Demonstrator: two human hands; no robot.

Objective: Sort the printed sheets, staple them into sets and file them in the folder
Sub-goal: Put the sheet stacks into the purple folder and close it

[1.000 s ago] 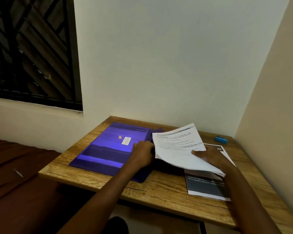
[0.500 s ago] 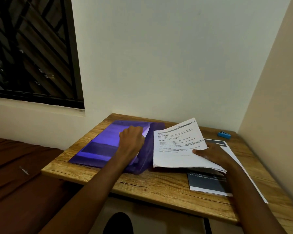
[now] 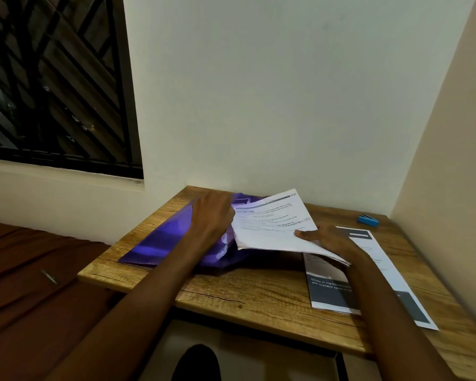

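Observation:
A purple folder [image 3: 160, 243] lies on the left half of the wooden table [image 3: 259, 292]. My left hand [image 3: 212, 215] grips its front flap and holds it lifted, so the folder gapes toward the right. My right hand [image 3: 327, 240] pinches a set of white printed sheets [image 3: 272, 224] by the right edge, thumb on top. The set is tilted, with its left edge at the folder's mouth beside my left hand. A small blue stapler [image 3: 368, 220] sits at the table's far right corner.
A printed sheet with dark grey blocks [image 3: 368, 273] lies flat on the table's right side, partly under my right forearm. Walls close in behind and to the right. A brown bed cover [image 3: 25, 284] lies to the left, below a barred window [image 3: 52, 78].
My left hand has pulled the folder's flap up and moved farther back. My right hand has brought the set of sheets leftward to the folder's opening.

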